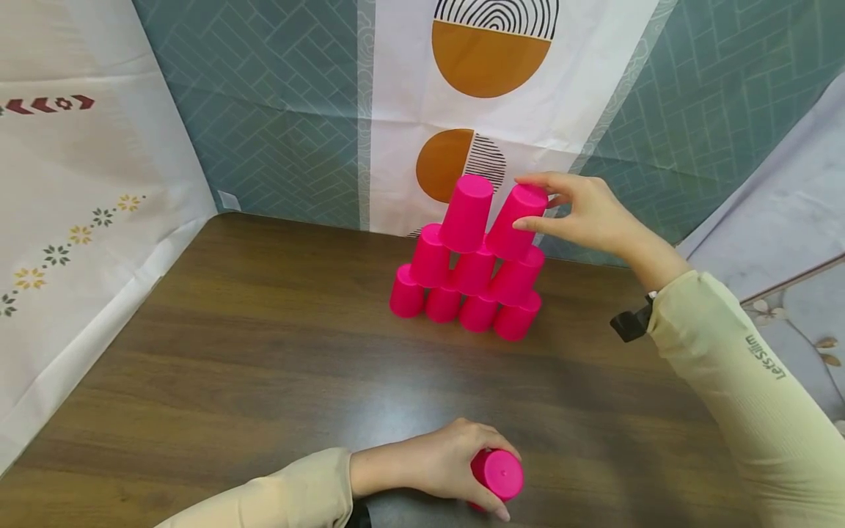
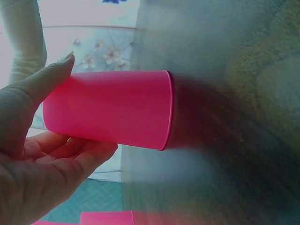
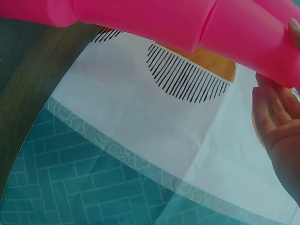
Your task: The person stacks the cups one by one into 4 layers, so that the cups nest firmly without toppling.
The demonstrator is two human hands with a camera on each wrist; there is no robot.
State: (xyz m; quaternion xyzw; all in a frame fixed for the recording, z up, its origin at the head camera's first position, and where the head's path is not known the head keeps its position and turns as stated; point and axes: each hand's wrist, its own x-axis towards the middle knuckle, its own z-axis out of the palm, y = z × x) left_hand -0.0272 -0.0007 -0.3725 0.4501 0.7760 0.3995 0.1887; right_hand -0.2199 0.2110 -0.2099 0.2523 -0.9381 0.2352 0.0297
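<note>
A stack of upside-down pink plastic cups stands on the table, several in the bottom row, three above and two on top. My right hand holds the top right cup near its closed end, thumb on one side and fingers on the other. That cup sits on the row below, beside the top left cup. Nearer to me, my left hand grips a separate upside-down pink cup between thumb and fingers. Its rim is at the table surface; whether it touches, I cannot tell.
The brown wooden table spreads around the stack. Behind it hangs a patterned cloth in teal and white, close to the stack. A white cloth borders the left side, and another pale cloth hangs at the right.
</note>
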